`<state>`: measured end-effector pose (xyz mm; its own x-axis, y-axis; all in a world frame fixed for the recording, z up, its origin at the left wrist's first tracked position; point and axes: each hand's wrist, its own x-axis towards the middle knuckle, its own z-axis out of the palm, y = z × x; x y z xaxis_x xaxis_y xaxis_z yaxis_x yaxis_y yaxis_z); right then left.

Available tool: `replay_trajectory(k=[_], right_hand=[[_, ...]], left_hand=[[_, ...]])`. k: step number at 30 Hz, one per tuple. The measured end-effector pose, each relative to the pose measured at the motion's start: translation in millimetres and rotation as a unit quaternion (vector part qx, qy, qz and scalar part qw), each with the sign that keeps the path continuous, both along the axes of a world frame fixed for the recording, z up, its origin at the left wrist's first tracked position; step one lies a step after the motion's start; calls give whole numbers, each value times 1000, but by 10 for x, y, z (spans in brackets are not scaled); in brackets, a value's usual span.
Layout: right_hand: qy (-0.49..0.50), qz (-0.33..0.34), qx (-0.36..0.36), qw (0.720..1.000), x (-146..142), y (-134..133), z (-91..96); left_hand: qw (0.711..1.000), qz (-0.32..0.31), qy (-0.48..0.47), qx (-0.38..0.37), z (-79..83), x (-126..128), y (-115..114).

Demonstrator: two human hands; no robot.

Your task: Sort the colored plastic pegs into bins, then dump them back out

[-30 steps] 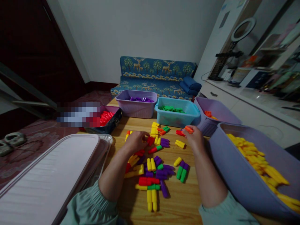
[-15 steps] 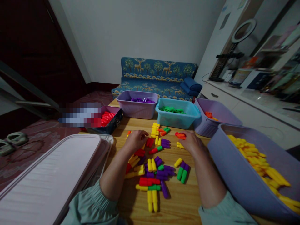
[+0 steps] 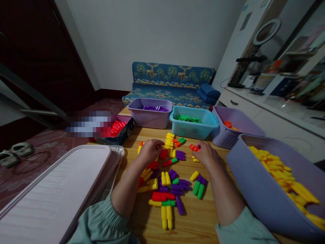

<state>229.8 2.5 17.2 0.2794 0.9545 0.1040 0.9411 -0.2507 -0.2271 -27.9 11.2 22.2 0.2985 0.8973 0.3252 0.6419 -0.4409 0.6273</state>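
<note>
Over the left part of the wooden table, my left hand (image 3: 151, 150) has its fingers curled in toward the thumb. Whatever it may hold is hidden. Close to its fingertips lie a red block (image 3: 164, 154) and joined yellow blocks (image 3: 169, 139). My right hand (image 3: 207, 154) pinches an orange block (image 3: 194, 147) between thumb and fingers. Just below that hand, a yellow block (image 3: 195, 159) is partly covered. Between my forearms lie purple blocks (image 3: 181, 186), a red block pair (image 3: 162, 196), a green-and-purple group (image 3: 199, 187) and upright-lying yellow blocks (image 3: 166, 217).
Along the far edge stand a lilac bin (image 3: 149, 118) of purple blocks, a turquoise bin (image 3: 194, 130) of green ones and another lilac bin (image 3: 220, 135) with orange ones. A large bin (image 3: 248, 179) of yellow blocks is at right; a dark box (image 3: 124, 134) and pale lid (image 3: 58, 189) at left.
My left hand has shifted slightly right and up. My right fingers have closed in on the orange block, which has turned a little. The whole view has moved slightly.
</note>
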Motion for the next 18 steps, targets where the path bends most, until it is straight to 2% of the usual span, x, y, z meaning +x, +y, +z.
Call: replay_trajectory(k=[3, 5, 7, 9, 11, 12, 14, 18], right_hand=[[56, -12, 24, 998, -39, 5, 46], [155, 0, 51, 987, -105, 7, 82], [323, 36, 67, 943, -217, -3, 116], [499, 78, 61, 861, -369, -33, 152], [603, 103, 41, 790, -532, -81, 196], [626, 112, 26, 771, -607, -109, 220], [644, 125, -2, 755, -723, -163, 266], [678, 126, -43, 723, -811, -221, 313]], left_hand=[[1000, -1, -27, -3, 4, 29, -2], [998, -3, -61, -31, 1, 56, -3], [990, -18, -114, -83, -7, 86, -7], [970, -43, -188, -144, -14, 121, -24], [938, -76, -271, -204, -5, 159, -53], [919, -92, -308, -230, 8, 178, -71], [888, -117, -358, -265, 44, 209, -104], [875, -98, -390, -270, 102, 222, -125]])
